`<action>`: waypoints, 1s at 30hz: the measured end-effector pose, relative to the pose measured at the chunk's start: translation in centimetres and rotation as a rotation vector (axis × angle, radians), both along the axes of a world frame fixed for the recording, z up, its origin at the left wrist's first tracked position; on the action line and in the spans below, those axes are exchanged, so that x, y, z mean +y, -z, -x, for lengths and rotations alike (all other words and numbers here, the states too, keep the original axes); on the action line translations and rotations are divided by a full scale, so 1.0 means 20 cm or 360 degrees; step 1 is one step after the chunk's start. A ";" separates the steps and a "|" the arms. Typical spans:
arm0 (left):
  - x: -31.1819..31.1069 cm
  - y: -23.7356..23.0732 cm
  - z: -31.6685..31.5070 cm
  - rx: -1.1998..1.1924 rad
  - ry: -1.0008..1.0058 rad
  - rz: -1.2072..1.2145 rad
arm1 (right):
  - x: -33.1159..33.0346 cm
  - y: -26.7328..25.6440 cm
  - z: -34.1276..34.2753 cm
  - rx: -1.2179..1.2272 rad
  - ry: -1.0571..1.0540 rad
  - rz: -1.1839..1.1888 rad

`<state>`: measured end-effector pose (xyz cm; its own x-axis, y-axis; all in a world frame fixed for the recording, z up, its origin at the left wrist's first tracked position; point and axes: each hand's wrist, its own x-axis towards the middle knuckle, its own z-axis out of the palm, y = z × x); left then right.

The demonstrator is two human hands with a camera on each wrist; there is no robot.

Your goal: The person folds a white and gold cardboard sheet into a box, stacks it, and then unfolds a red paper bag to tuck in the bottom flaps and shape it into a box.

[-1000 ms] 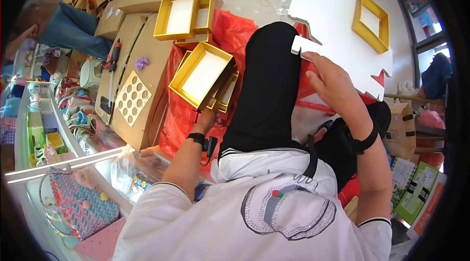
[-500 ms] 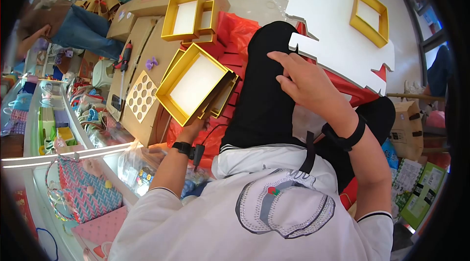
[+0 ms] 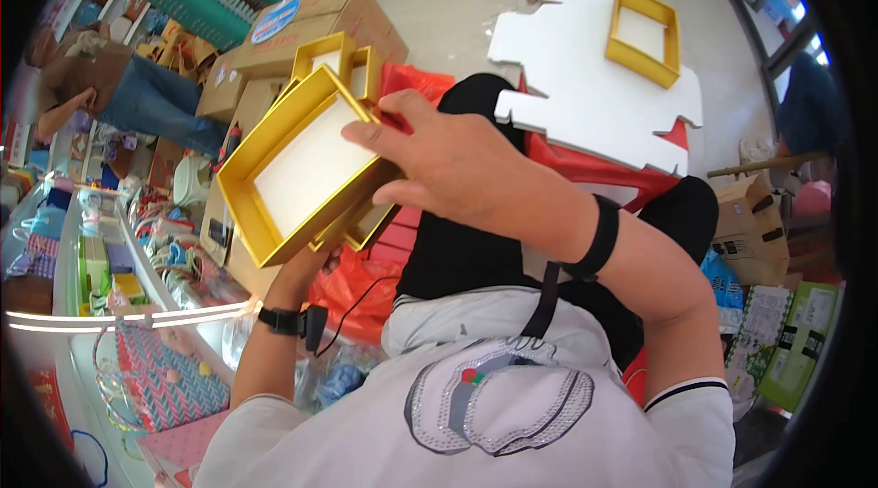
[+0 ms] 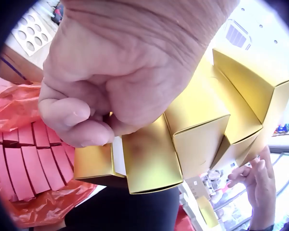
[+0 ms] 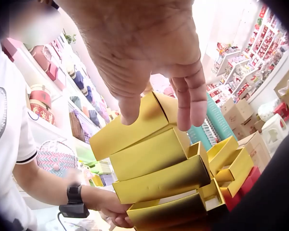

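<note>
R hand (image 3: 457, 159) moved, now @ gold boxes (image 3: 306, 172).

Three body-worn cameras face one stack of gold boxes (image 3: 337, 214).
Farthest back, the head view looks forward and down over the wearer's shirt (image 3: 366, 415). The left-wrist view, close behind the left hand (image 4: 120, 67), looks past it along the boxes' sides to the right hand (image 4: 261, 188); the right-wrist view looks past that hand, large overhead, toward the left forearm (image 5: 50, 186). Head and left-wrist views share red boxes (image 4: 31, 166).
</note>
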<state>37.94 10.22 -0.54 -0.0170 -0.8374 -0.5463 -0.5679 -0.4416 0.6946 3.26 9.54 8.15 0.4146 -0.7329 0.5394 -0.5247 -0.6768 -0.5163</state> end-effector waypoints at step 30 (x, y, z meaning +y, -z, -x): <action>-1.56 -0.35 1.64 -0.0158 0.1420 0.0043 | -0.39 -0.37 1.16 0.0278 0.0920 -0.0014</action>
<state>5.21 -20.96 6.51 -0.6210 -0.5480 -0.5604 -0.7501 0.2083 0.6276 -19.98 1.70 15.62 0.0296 -0.8700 0.4921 -0.8839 -0.2526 -0.3936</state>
